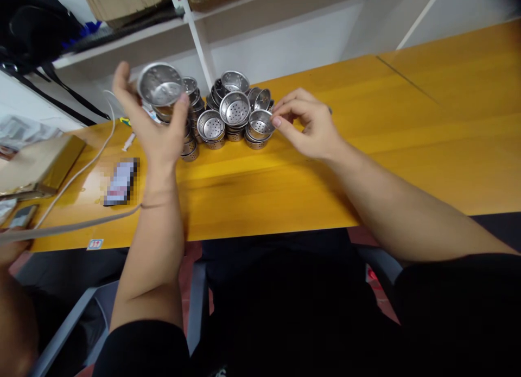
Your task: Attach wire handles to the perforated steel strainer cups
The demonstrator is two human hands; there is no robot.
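My left hand [158,132] is raised on the left, its thumb and fingers around a round perforated metal cup [161,86]; the cup is slightly blurred, with its opening towards me. My right hand [307,121] has thumb and forefinger pinched at the rim of another perforated metal cup [260,123], which sits on a stack at the right of the group. Between the hands stand several stacks of the same cups, with a tilted cup [235,110] on top in the middle and a lower cup [211,126] beside it.
The yellow table [252,198] runs across, with a white shelf [293,37] behind. At left are a phone [121,181], a white cable [87,162], a small syringe-like object [129,142] and a cardboard box [44,168]. Another person's arm [16,322] shows at lower left.
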